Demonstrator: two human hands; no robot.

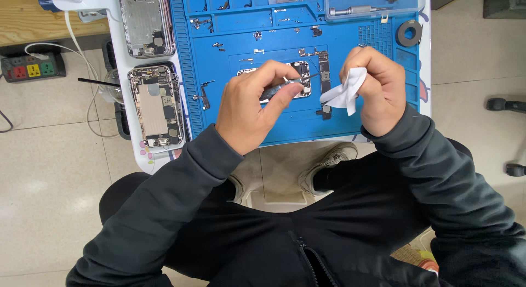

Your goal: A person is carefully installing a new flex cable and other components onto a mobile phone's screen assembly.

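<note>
Hands at work over a blue repair mat (246,122) on a white table (123,46), seen from above. Left of the mat lie two opened phone shells (155,105), one behind the other. Over the mat's middle, the left hand (249,109) pinches a slim grey screwdriver (285,88) between thumb and fingers; its long axis runs left to right, tip pointing right. Beneath it lies a partly hidden phone frame (302,73). Just right of the tip, the right hand (378,81) is curled around a crumpled white wipe (346,92), near the tip but apart from it.
</note>
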